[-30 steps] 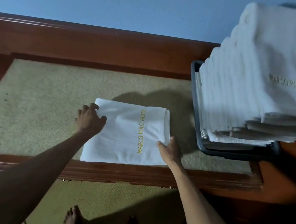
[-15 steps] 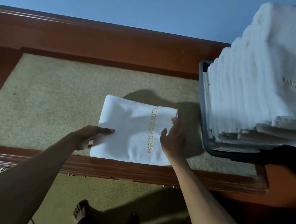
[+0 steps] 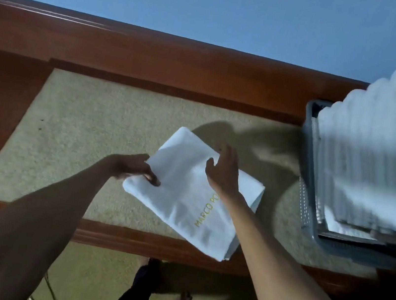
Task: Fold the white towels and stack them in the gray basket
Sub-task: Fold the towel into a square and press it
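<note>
A folded white towel (image 3: 184, 194) with gold lettering is lifted off the beige padded surface (image 3: 85, 132) and tilted, its near corner hanging over the wooden front edge. My left hand (image 3: 134, 168) pinches its left edge. My right hand (image 3: 223, 172) rests on its top near the far right edge, fingers curled over it. At the right stands the gray basket (image 3: 311, 212), holding a tall stack of folded white towels (image 3: 382, 158) that rises well above its rim.
A reddish wooden frame (image 3: 154, 57) borders the padded surface, with a blue wall (image 3: 214, 7) behind. Below the front edge lies green carpet (image 3: 93, 278) with my bare feet on it. The basket's rim sits close to the towel's right side.
The towel lay flat before; now both hands have lifted it, turned it at an angle and shifted it toward the right. The view has moved closer.
</note>
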### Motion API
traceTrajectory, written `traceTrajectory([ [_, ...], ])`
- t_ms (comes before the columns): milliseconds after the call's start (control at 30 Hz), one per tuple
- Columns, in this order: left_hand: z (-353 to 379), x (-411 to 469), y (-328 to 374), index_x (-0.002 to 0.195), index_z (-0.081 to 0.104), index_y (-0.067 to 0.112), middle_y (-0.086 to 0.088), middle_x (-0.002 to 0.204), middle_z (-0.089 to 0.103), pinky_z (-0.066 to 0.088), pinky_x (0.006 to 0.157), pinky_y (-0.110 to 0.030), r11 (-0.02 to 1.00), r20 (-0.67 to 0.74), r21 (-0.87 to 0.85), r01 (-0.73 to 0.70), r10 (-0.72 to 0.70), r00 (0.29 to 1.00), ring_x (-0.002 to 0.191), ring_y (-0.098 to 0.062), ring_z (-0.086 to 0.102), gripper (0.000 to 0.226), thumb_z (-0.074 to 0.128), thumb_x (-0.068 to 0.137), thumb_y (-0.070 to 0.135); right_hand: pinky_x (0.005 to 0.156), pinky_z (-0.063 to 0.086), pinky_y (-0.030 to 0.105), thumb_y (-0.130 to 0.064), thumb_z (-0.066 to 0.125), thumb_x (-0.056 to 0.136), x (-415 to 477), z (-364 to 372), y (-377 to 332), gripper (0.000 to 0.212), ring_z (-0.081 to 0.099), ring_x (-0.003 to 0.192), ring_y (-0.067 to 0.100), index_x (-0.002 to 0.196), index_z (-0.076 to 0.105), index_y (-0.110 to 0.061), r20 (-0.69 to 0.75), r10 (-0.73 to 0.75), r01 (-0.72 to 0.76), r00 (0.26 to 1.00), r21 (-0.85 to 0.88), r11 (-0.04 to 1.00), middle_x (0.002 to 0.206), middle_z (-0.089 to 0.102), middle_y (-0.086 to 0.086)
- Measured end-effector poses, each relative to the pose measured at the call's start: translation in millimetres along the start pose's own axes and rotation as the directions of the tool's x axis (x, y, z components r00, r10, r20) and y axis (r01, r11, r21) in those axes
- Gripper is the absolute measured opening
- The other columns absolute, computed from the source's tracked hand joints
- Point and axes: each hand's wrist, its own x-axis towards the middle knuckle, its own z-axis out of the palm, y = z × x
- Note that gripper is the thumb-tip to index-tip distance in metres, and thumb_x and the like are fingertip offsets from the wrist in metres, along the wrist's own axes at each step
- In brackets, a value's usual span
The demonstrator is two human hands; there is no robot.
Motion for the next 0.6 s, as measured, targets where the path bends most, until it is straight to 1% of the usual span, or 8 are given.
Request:
traceTrajectory([
  [67,-36.1,10.0,14.3,0.136,0.055,0.016,-0.004,0.135,0.057,0.052,0.097,-0.041,0.978,-0.221,0.194,0.076,-0.032,0.975,0.117,-0.025,0.058,0.081,0.095,0.066,0.026,0.101,0.042,0.043,-0.006,0.064,0.084,18.3,6.1,-5.3,0.034,0.053,0.116,0.034,0.118,0.058,-0.002,-0.044,0.008,-0.008,0.999,-0.010,1.000,0.119,0.058,0.014],
  [133,-66.0,23.2,38.2,0.138,0.056,0.013,-0.008,0.136,0.053,0.048,0.092,-0.038,0.943,-0.354,0.324,0.074,0.049,0.934,0.117,-0.028,0.053,0.082,0.094,0.066,0.021,0.095,0.043,0.043,-0.003,0.066,0.079,36.7,14.1,-9.6,0.033,0.058,0.107,0.039,0.112,0.062,-0.001,-0.132,-0.031,0.029,0.991,-0.022,0.999,0.110,0.061,0.017],
  [267,-97.0,57.1,98.6,0.134,0.061,0.021,-0.011,0.131,0.065,0.051,0.089,-0.037,0.805,-0.417,0.588,-0.071,0.377,0.827,0.115,-0.030,0.061,0.069,0.086,0.071,0.013,0.089,0.048,0.043,-0.010,0.061,0.076,72.0,29.8,-16.9,0.034,0.059,0.102,0.036,0.111,0.061,-0.007,-0.245,-0.043,0.033,0.969,-0.046,0.998,0.109,0.062,0.014],
  [367,-95.2,89.3,119.4,0.145,0.050,0.030,-0.008,0.141,0.059,0.041,0.105,-0.045,0.626,-0.375,0.778,-0.054,0.531,0.760,0.129,-0.031,0.053,0.065,0.070,0.085,0.015,0.094,0.047,0.042,-0.015,0.059,0.081,98.0,41.3,-16.5,0.034,0.059,0.107,0.033,0.115,0.062,-0.010,-0.272,-0.146,0.099,0.951,-0.179,0.979,0.116,0.062,0.010],
  [400,-91.0,100.2,118.5,0.150,0.042,0.031,-0.008,0.147,0.054,0.034,0.112,-0.048,0.568,-0.364,0.823,-0.015,0.546,0.755,0.136,-0.031,0.046,0.068,0.067,0.088,0.015,0.097,0.045,0.040,-0.016,0.059,0.085,106.9,46.8,-14.7,0.036,0.059,0.111,0.034,0.119,0.063,-0.008,-0.266,-0.169,0.114,0.949,-0.210,0.971,0.120,0.063,0.012],
  [467,-79.3,116.4,106.9,0.154,0.035,0.029,-0.005,0.152,0.047,0.026,0.118,-0.054,0.474,-0.387,0.878,0.066,0.620,0.683,0.142,-0.030,0.037,0.075,0.066,0.088,0.013,0.106,0.042,0.041,-0.025,0.051,0.096,119.3,55.9,-12.7,0.045,0.055,0.126,0.036,0.133,0.060,-0.001,-0.184,-0.179,0.132,0.967,-0.240,0.962,0.136,0.059,0.021],
  [533,-69.0,126.8,91.4,0.154,0.036,0.023,-0.004,0.154,0.044,0.023,0.121,-0.056,0.520,-0.438,0.854,0.027,0.691,0.575,0.144,-0.029,0.036,0.070,0.058,0.089,0.011,0.119,0.031,0.046,-0.035,0.037,0.105,125.1,66.0,-7.1,0.057,0.037,0.146,0.035,0.149,0.044,-0.001,0.005,-0.153,0.148,0.988,-0.300,0.943,0.156,0.041,0.022],
  [600,-61.1,137.2,76.8,0.156,0.035,0.015,-0.011,0.160,0.038,0.016,0.125,-0.054,0.576,-0.441,0.810,-0.112,0.724,0.531,0.150,-0.032,0.029,0.060,0.047,0.098,0.017,0.125,0.018,0.044,-0.039,0.031,0.109,126.6,76.8,5.2,0.060,0.020,0.155,0.029,0.158,0.028,-0.005,0.098,-0.128,0.155,0.987,-0.358,0.921,0.166,0.023,0.015],
])
